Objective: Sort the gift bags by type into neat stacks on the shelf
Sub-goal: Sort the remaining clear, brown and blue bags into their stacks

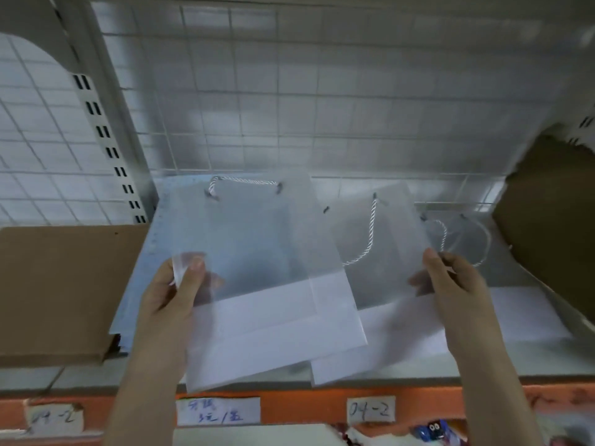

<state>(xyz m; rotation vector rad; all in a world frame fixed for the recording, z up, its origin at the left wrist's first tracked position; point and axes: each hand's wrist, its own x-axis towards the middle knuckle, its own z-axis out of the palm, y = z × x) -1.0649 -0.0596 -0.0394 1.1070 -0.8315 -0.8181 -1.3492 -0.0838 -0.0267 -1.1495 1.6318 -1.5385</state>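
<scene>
On the shelf (418,368) straight ahead of me lie the frosted gift bags, flat, with their long axes running away from me toward the wire grid back (289,91), rope handles at the far end and white bases at the near edge. My hands are well apart, one at each flank of the spread. The left hand (174,294) pinches the near left corner of the left bag (257,252), thumb on top and fingers showing dimly through the film underneath. The right hand (457,284) holds the right edge of the middle bag (380,252) in the same way. A third bag (502,278) lies just beyond that hand to the right, partly under the middle one, its handle (483,243) looped near my fingers.

The left bag overlaps the middle one and sits askew, its near corner hanging past the orange shelf lip (306,403). I judge squaring the two edges comes next, and each hand is already nearest its own bag.

The bags are thin, translucent, matte plastic, likely slippery and floppy, with twisted white cord handles and opaque white bottom panels. Brown cardboard (58,284) flanks them left, and more cardboard right (553,220).
</scene>
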